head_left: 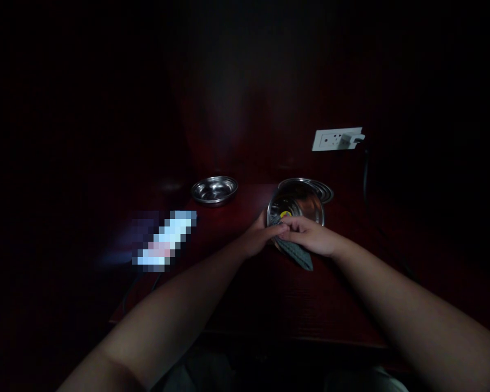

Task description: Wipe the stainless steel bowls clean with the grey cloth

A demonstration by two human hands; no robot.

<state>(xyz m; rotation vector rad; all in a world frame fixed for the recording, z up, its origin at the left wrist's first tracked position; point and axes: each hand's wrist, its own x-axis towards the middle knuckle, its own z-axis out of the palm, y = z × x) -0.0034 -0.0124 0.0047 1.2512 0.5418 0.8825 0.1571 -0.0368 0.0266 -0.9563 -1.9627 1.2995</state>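
The scene is very dark. My left hand (258, 235) grips the near rim of a small steel bowl (300, 205), tilted toward me above a dark red table (237, 283). My right hand (312, 234) is closed on a grey cloth (296, 251) that lies partly inside the bowl and hangs below my fingers. A small yellow spot shows inside the bowl. Both hands touch at the bowl's near edge.
A second steel bowl (214, 189) sits on the table to the left. A flat steel plate (316, 187) lies just behind the held bowl. A white wall socket (337, 139) with a plug and cable is at the back right. A blurred bright object (165, 240) lies at the left.
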